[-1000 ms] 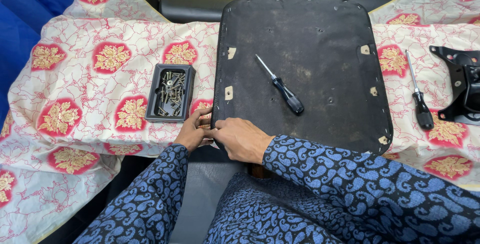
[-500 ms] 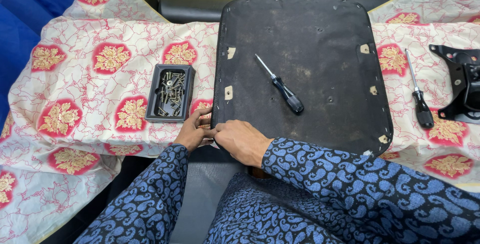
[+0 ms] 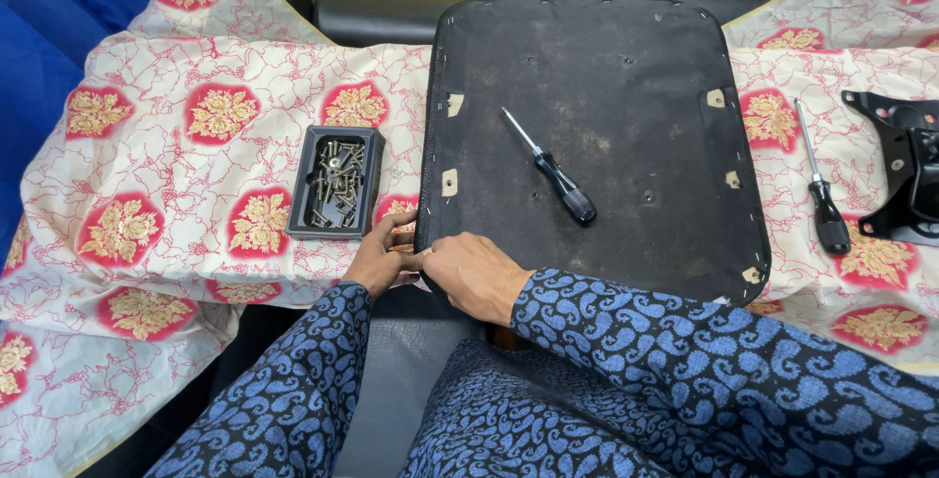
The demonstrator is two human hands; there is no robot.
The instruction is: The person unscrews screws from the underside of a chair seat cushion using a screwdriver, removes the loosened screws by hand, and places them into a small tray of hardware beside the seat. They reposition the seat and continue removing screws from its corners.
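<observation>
Nothing of note has shifted since the earlier frames: both your hands stay at the near left corner of the seat panel, and every item on the cloth lies where it lay.

Item 1, seat panel (image 3: 626,77): black, flat, rounded corners, lying underside up on the patterned cloth (image 3: 156,175), its near edge toward you. Small pale tabs and screw holes dot its face.

Item 2, left hand (image 3: 380,261): fingers curled against the panel's near left corner, touching its edge. Whether it pinches anything small there you cannot tell.

Item 3, right hand (image 3: 476,271): knuckles up, fingers bent down onto the same corner, pressed against the left hand. It is closed over the panel edge; what lies beneath the fingers is hidden.

Item 4, tray (image 3: 300,189): small, black, rectangular, open-topped, on the cloth just left of the panel and just beyond your left hand. Contents: a loose heap of metal screws (image 3: 337,182), mixed lengths, filling most of the floor.

Item 5, screwdriver (image 3: 553,169): black handle, thin shaft, lying at a slant on the middle of the panel, handle nearer you.

Item 6, second screwdriver (image 3: 822,194): black handle, on the cloth just right of the panel.

Item 7, black metal bracket (image 3: 905,165): at the right edge, near the second screwdriver, partly out of frame.
</observation>
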